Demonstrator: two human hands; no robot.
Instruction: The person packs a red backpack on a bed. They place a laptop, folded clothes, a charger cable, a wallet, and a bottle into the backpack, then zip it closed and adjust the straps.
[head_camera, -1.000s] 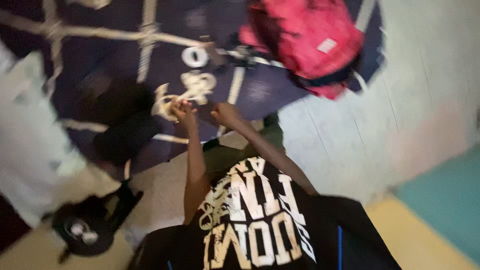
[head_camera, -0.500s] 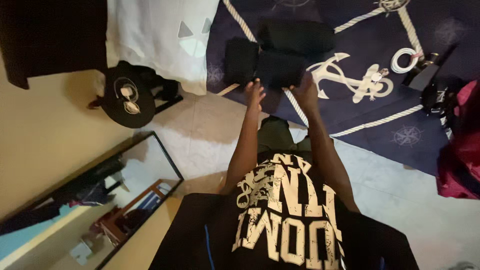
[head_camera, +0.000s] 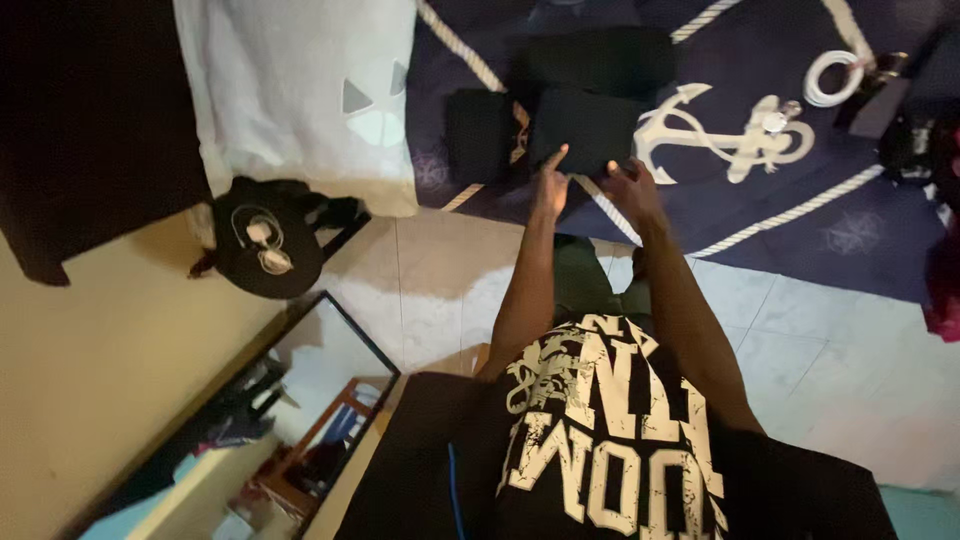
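A pile of black folded garments lies on a navy bedspread (head_camera: 800, 200) with a white anchor and rope pattern. My left hand (head_camera: 550, 188) reaches out, its index finger pressing on the nearest folded garment (head_camera: 590, 125). My right hand (head_camera: 625, 190) rests its fingers at that garment's near edge. A second black fold (head_camera: 480, 135) lies just left of it, and a third (head_camera: 600, 60) lies behind. My black T-shirt with pale print fills the bottom of the view.
A white sheet (head_camera: 300, 90) covers the bed's left part. A black round stool (head_camera: 265, 240) with white earphones stands on the tiled floor (head_camera: 450, 290). A mirror (head_camera: 300, 400) leans lower left. A white coiled cable (head_camera: 830, 75) and a red bag (head_camera: 945, 285) are at the right.
The view has swung from the red bag side to the black garments. Both hands stay at the near edge of the folded pile; the left index finger now presses on it.
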